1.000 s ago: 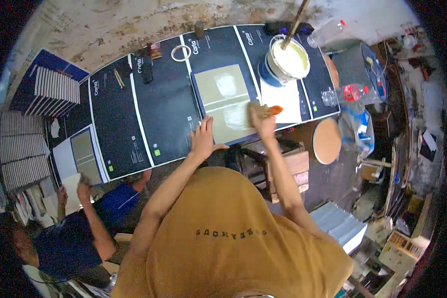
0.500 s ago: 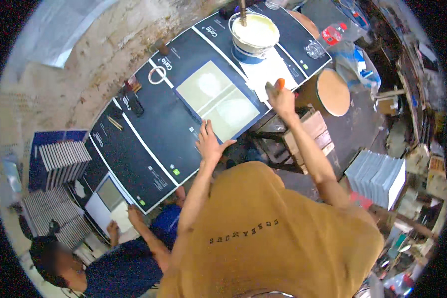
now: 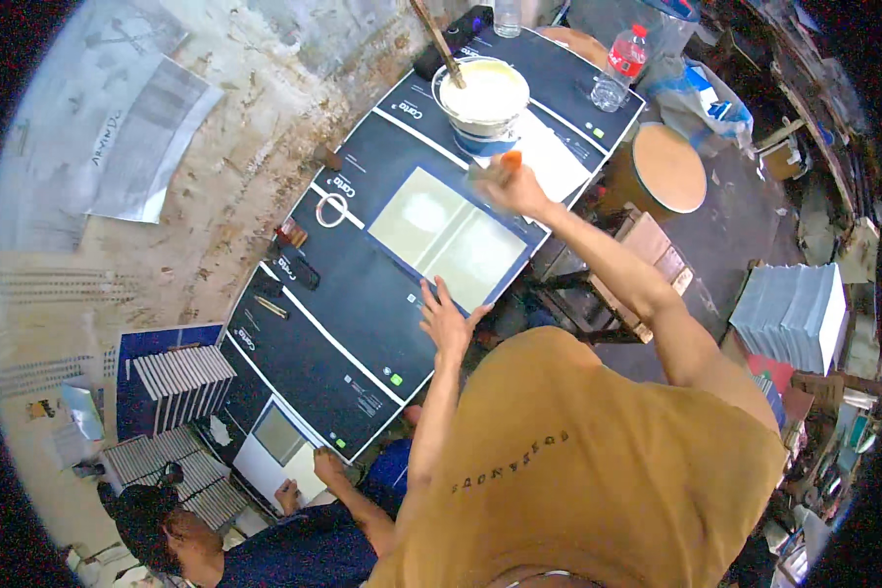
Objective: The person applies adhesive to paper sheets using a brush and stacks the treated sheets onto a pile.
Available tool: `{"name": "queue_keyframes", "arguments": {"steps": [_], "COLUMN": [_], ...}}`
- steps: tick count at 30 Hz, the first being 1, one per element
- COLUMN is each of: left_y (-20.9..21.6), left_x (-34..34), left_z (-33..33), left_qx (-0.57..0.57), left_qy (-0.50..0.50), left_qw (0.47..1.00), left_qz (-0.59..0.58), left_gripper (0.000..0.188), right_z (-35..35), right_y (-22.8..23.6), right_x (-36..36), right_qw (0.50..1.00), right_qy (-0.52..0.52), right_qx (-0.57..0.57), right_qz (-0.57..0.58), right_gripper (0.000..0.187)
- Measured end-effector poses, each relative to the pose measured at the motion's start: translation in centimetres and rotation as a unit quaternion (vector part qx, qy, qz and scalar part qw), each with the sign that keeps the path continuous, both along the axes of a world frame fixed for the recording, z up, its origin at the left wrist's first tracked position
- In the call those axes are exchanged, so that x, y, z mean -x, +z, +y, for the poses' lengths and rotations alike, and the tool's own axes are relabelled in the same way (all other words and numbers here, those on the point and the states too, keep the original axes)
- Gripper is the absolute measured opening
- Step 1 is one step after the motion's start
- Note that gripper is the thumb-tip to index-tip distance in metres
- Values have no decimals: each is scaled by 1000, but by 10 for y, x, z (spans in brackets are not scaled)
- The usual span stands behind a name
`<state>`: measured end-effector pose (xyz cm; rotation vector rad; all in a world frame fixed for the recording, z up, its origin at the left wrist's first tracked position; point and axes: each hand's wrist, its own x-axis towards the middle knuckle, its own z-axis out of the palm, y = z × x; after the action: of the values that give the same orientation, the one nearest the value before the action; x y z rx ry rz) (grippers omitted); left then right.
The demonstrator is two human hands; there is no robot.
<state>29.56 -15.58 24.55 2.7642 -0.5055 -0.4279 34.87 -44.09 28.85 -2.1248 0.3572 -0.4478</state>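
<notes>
A blue cover sheet (image 3: 384, 247) with two beige board panels (image 3: 416, 223) lies open on the dark table, and a wet sheen shows on the panels. My left hand (image 3: 448, 321) rests at their near edge with fingers spread, holding nothing. Closed round an orange-handled tool (image 3: 512, 160), my right hand (image 3: 515, 188) is over the far right corner of the cover sheet. Motion blurs the tool's head. Just beyond it stands a bucket (image 3: 480, 125) of cream-coloured paste with a wooden stick (image 3: 435, 39) leaning in it. White sheets (image 3: 556, 162) lie beside the bucket.
A tape roll (image 3: 331, 209) and a water bottle (image 3: 621, 69) are on the table (image 3: 314, 294). At the left, a co-worker (image 3: 294, 549) handles another cover (image 3: 274, 446) near stacked books (image 3: 181, 382). A round drum (image 3: 668, 169), a wooden stool (image 3: 647, 250) and a paper stack (image 3: 789, 314) stand at right.
My right hand has swung left with the orange-handled tool, from the white sheets to the cover's far corner. The white patches on the panels look more spread out. The whole view has shifted.
</notes>
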Motion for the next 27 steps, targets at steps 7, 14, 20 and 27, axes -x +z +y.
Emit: {"name": "queue_keyframes", "arguments": {"steps": [7,14,20,27], "left_y": [5,-14,-20,-6], "left_x": [-4,-8,-16,-14], "left_z": [-4,7,-4,-13], "left_qx": [25,76,59,18], "left_qy": [7,3,-16,44], "left_qw": [998,997,998,996], "left_qz": [59,17,11,82], "left_gripper": [125,129,130,130], "right_z": [6,71,-2,17], "right_y": [-24,-20,-57,-5], "right_x": [-35,-100,-172,-176], "right_qw": [945,979,961,891], "right_qy": [294,188,195,429], "right_qx": [119,36,117,149], "right_qz": [82,-77,-159,6], "right_gripper": [29,30,24,29]}}
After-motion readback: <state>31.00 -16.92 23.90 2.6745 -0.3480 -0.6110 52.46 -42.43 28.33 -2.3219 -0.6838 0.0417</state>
